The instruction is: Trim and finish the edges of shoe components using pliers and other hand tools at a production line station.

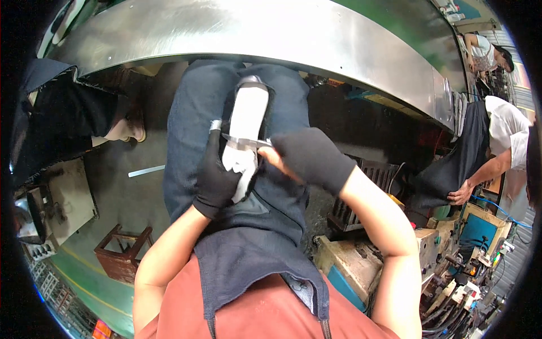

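Across my lap lies a shoe (pixel 250 110), sole side up. Its long white sole face is edged by a dark rim at the far end. Crumpled white material (pixel 241 164) bunches at its near end. My left hand (pixel 217 178), in a black glove with a pale wrapped fingertip, closes on the near end of the shoe from the left. In my right hand (pixel 307 158), also black-gloved with a bare thumb, is a flat metal tool (pixel 247 143), gripped from the right. The tool lies crosswise over the shoe; its exact kind is unclear.
A metal-sided bench or conveyor (pixel 226 28) with a green top curves across the front. A small brown stool (pixel 123 254) stands at left. Machines (pixel 350 265) and a dark slatted crate (pixel 370 181) are at right. Other people sit nearby, one in a white shirt (pixel 502 124).
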Tool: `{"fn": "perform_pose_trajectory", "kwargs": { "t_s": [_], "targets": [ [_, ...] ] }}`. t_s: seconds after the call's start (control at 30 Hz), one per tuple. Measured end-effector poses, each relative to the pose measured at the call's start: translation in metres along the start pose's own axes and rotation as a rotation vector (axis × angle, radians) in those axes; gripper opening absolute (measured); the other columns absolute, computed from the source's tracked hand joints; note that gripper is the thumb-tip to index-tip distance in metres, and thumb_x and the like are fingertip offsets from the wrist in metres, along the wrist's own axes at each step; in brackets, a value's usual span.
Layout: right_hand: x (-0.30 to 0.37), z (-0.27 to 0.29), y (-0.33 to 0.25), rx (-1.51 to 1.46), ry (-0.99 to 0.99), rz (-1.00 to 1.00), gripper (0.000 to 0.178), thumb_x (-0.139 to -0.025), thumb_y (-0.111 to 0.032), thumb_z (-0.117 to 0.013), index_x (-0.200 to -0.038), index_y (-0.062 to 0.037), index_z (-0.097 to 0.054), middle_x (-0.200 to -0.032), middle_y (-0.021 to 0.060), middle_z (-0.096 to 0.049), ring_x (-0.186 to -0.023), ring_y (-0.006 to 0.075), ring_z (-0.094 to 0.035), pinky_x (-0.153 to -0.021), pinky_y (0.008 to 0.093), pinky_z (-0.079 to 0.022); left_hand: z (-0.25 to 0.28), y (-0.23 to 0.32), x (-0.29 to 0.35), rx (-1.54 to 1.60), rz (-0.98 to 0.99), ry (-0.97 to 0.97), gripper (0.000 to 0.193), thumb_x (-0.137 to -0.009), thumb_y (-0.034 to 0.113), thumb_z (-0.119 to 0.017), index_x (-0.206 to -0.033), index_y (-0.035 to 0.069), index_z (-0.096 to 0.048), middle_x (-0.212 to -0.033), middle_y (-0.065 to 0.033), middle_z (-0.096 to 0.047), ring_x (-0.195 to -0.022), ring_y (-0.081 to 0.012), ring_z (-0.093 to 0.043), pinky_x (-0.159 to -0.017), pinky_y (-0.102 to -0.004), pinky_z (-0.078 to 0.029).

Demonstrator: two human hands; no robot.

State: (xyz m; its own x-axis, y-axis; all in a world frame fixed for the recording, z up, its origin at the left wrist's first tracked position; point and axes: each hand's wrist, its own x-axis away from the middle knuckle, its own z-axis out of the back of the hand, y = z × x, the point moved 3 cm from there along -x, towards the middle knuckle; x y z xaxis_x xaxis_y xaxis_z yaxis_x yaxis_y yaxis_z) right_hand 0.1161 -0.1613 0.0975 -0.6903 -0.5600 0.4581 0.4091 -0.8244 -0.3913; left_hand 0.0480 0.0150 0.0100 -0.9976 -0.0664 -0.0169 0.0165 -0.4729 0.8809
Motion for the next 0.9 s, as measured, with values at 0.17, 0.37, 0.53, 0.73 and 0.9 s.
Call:
{"fn": "perform_pose_trajectory", "kwargs": {
  "t_s": [0.17, 0.37, 0.53, 0.73, 0.9],
  "targets": [
    [-0.002, -0.025, 0.035, -0.042, 0.163, 0.173, 0.050, -0.097, -0.046, -0.048, -0.085, -0.0004, -0.067, -0.075, 0.0207, -0.067, -0.067, 0.0349, -0.067, -0.064, 0.0437, -0.051, 0.010, 0.009, -0.045, 0.164, 0.224, -0.329, 0.076, -0.088, 0.021, -0.065, -0.147, -0.003, -0.026, -0.139, -0.0279, -0.046, -0.130, -0.0347, -0.048, -0.105, -0.0369, -0.040],
    [0.021, 0.016, 0.051, -0.619, -0.353, -0.070, 0.055, -0.098, -0.049, -0.050, -0.087, 0.0020, -0.066, -0.067, 0.0119, -0.068, -0.062, 0.0173, -0.066, -0.061, 0.0327, -0.051, -0.021, -0.008, -0.053, -0.081, 0.031, -0.024, 0.063, -0.090, 0.015, -0.056, -0.145, 0.000, -0.028, -0.117, -0.0255, -0.062, -0.103, -0.0414, -0.062, -0.087, -0.0436, -0.050],
    [0.025, 0.092, -0.014, -0.078, -0.012, 0.128, 0.043, -0.095, -0.040, -0.058, -0.082, 0.0006, -0.063, -0.065, 0.0199, -0.054, -0.055, 0.0300, -0.054, -0.056, 0.0380, -0.043, 0.000, -0.020, -0.060, -0.271, 0.123, -0.127, 0.067, -0.088, 0.030, -0.062, -0.138, 0.002, -0.029, -0.102, -0.0287, -0.064, -0.088, -0.0494, -0.063, -0.073, -0.0540, -0.050],
    [0.021, -0.023, 0.007, -0.668, 0.174, 0.231, 0.033, -0.099, -0.031, -0.054, -0.086, -0.0009, -0.059, -0.066, 0.0088, -0.052, -0.058, 0.0173, -0.051, -0.058, 0.0324, -0.043, 0.000, -0.018, 0.014, 0.138, -0.020, -0.157, 0.081, -0.087, 0.030, -0.065, -0.147, -0.003, -0.023, -0.145, -0.0255, -0.038, -0.137, -0.0314, -0.039, -0.109, -0.0383, -0.034],
    [0.059, -0.080, 0.019, -0.864, -0.114, -0.227, 0.042, -0.102, -0.038, -0.049, -0.086, -0.0001, -0.056, -0.066, 0.0012, -0.053, -0.061, 0.0113, -0.051, -0.060, 0.0297, -0.044, 0.017, -0.021, 0.067, 0.883, 0.509, -0.248, 0.062, -0.102, 0.036, -0.044, -0.148, -0.002, -0.026, -0.149, -0.0153, -0.035, -0.137, -0.0195, -0.035, -0.113, -0.0325, -0.028]
  ]
}}
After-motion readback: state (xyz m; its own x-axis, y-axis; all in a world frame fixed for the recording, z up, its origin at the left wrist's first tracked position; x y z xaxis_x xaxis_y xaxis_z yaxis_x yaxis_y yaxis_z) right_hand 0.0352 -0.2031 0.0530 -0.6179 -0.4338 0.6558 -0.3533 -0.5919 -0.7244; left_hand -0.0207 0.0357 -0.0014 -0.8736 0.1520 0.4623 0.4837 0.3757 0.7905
